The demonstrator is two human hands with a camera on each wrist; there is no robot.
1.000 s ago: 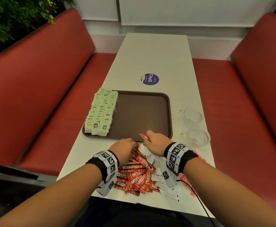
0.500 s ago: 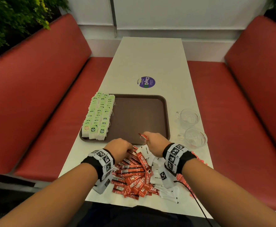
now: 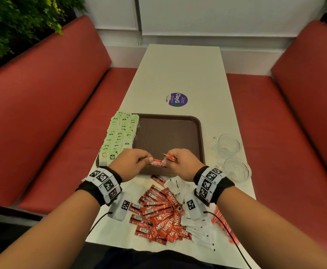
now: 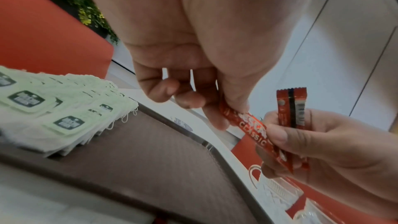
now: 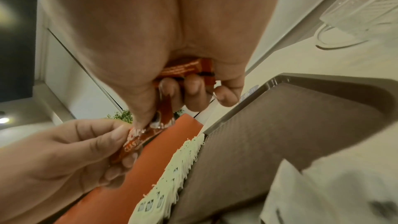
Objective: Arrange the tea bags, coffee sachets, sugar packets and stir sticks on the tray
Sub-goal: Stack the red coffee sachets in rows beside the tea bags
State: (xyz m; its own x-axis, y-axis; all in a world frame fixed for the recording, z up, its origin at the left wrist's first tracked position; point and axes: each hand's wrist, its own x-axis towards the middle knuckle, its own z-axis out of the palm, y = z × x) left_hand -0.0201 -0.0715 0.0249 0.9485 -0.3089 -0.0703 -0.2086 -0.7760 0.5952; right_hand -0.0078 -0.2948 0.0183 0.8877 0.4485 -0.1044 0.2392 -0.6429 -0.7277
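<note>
Red coffee sachet (image 3: 157, 163) was pinched at either end by the left hand (image 3: 133, 162) and right hand (image 3: 182, 162), above the tray's (image 3: 201, 136) near edge. The right hand also gripped a second sachet (image 3: 170, 157). Tea bags (image 3: 120, 133) lined the tray's left edge; more sachets (image 3: 158, 214) lay at the table's (image 3: 182, 70) near edge.

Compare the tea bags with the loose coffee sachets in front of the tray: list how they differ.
The tea bags sit on the brown tray, along its left side; the loose coffee sachets lie on the white table, nearer the person. The tea bags stand in tidy overlapping rows; the sachets lie jumbled at mixed angles. The tea bags are pale with green labels and squarish; the sachets are red, narrow sticks. Both are small single-serve packets.
</note>
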